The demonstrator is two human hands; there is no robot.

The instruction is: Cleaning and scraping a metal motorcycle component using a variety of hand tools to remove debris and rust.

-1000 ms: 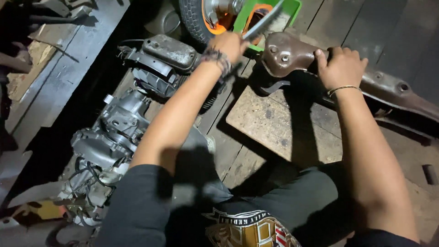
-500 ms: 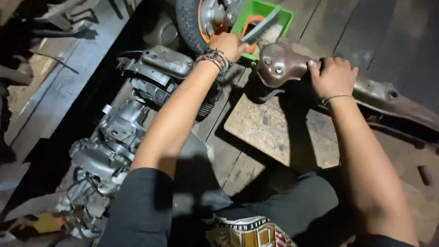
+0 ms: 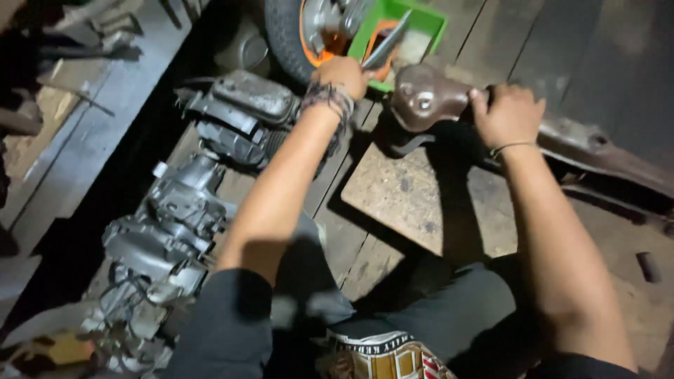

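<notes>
My left hand is closed around a long grey metal tool whose shaft points up and right over a green plastic tray. A beaded band circles that wrist. My right hand grips the edge of a rusty brown metal part with a rounded head and a small hole. That part rests on a worn wooden board, and its long arm runs off to the right.
A dirty grey engine block with a finned cylinder lies along the left on wooden floor planks. A wheel with a black tyre and orange hub stands at the top. My dark-clothed knees fill the bottom.
The view has tilted down and shifted slightly. My left hand has moved the tool a little closer to the green tray. My right hand stays on the brown part.
</notes>
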